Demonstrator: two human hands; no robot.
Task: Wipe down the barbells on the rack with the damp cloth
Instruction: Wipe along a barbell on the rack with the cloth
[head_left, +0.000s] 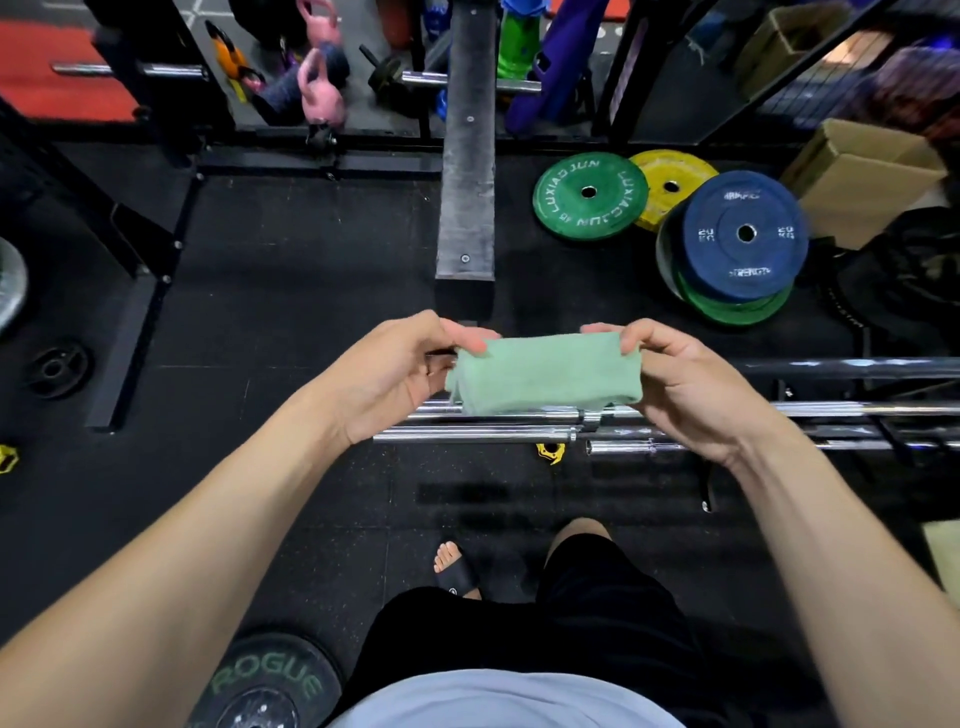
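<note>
**Cloth held level above the bars, long side running with them**

Lying directly beneath the hands: chrome barbells (483, 434) stacked side by side on a low rack (883, 431), long axes running left to right across the view, sleeve ends stopping about under the left wrist and shafts continuing off to the right; hanging just above them, a folded green cloth (545, 374), stretched sideways so its long edge is running parallel with the bars; whether its lower hem is touching the top bar, impossible to tell.

Pinching the cloth's left end between thumb and curled fingers: left hand (395, 374); pinching the right end likewise: right hand (691, 384); both sitting at about equal height and equally near the bars, the right one over the longer run of steel.

Judging the next move: lowering straight down, then wrapping and sliding along that left-right axis.

Lying beyond, on black rubber flooring: a green bumper plate (589, 196), a yellow plate (675, 182), a blue plate (745, 235) topping a stack; a grey bench pad (467, 156) reaching away from the hands.
</note>
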